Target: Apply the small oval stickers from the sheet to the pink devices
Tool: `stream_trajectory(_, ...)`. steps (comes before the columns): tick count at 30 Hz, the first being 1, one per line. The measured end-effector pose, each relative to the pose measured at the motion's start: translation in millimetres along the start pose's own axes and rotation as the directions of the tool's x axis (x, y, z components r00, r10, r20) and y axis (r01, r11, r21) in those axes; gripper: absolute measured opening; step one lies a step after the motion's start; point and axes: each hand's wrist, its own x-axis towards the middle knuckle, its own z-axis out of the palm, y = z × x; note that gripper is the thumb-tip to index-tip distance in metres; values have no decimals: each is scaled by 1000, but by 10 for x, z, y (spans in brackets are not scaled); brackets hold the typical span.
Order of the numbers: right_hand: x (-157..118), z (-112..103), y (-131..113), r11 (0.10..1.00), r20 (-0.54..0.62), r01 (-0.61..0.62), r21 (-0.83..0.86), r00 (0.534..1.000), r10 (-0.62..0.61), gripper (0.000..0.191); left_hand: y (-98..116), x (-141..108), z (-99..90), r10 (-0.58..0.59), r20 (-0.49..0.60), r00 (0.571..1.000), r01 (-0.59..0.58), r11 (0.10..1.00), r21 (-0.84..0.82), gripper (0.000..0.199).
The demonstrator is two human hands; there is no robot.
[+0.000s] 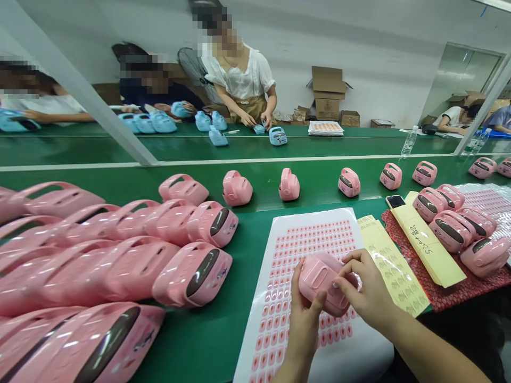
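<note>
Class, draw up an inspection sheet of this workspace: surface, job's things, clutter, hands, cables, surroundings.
Surface: green assembly bench.
Job's things: pink plastic unit held above a sheet of pink stickers; more pink units stand nearby.
Clutter: phone, yellow paper strips, red bubble wrap.
Hands: left hand supports the unit from below; right hand grips its far side.
Cables: nothing seen.
Surroundings: co-workers at a second green bench with blue units; cardboard boxes behind.

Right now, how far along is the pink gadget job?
Looks done: the pink gadgets piled on the left. In hand: one gadget, held by the left hand and right hand. Left: the gadgets on the red mat and the many stickers on the sheet.
</note>
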Motion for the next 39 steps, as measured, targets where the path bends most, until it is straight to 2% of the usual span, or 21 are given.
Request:
stream_trajectory(6, -41, 138, 53, 985, -81, 167, -51, 982, -171, 10, -16, 21, -27, -53, -27, 998, 53, 998, -30, 78)
stream_trajectory(8, -46, 133, 58, 986, -118, 169, 14, 979, -166, 10, -14, 34, -40, -102, -24, 995, 100, 993, -64, 75)
stream_trajectory(12, -192, -16, 174, 986, -249, 95, 135, 967, -59, 14, 52, 56, -54, -228, -43, 973, 217, 961, -172, 69)
stream_trajectory(14, -357, -114, 326, 994, -158, 86, 69, 985, -75, 21, 92, 72, -87, -288, 15, 958, 282, 924, -257, 66)
stream_trajectory(16, -548, -180, 516, 990, 66, 140, -30, 988, -138, 33, 105, 97, -161, -338, 78, 938, 344, 876, -338, 63)
stream_trajectory(18, -708, -194, 697, 969, 290, 218, -114, 941, -177, 45, 81, 126, -267, -382, 101, 919, 389, 830, -401, 61)
stream_trajectory(20, -796, -156, 831, 942, 405, 273, -195, 897, -176, 51, 35, 145, -372, -397, 123, 910, 408, 796, -448, 63)
stream_trajectory(25, -763, -21, 937, 851, 453, 410, -329, 859, -239, 39, -22, 109, -450, -352, 247, 903, 430, 731, -530, 63)
stream_trajectory(28, -734, -17, 922, 805, 504, 488, -338, 816, -283, 32, -26, 74, -430, -301, 244, 922, 387, 709, -589, 59)
stream_trajectory(31, -738, -31, 908, 825, 540, 458, -331, 809, -232, 39, -50, 70, -465, -265, 202, 943, 332, 699, -633, 54)
stream_trajectory(36, -704, 8, 894, 870, 517, 336, -360, 849, -114, 36, -80, 82, -611, -285, 173, 943, 329, 706, -628, 49)
stream_trajectory(39, -674, -1, 873, 854, 548, 379, -358, 825, -137, 36, -107, 86, -705, -260, 182, 948, 316, 737, -597, 54)
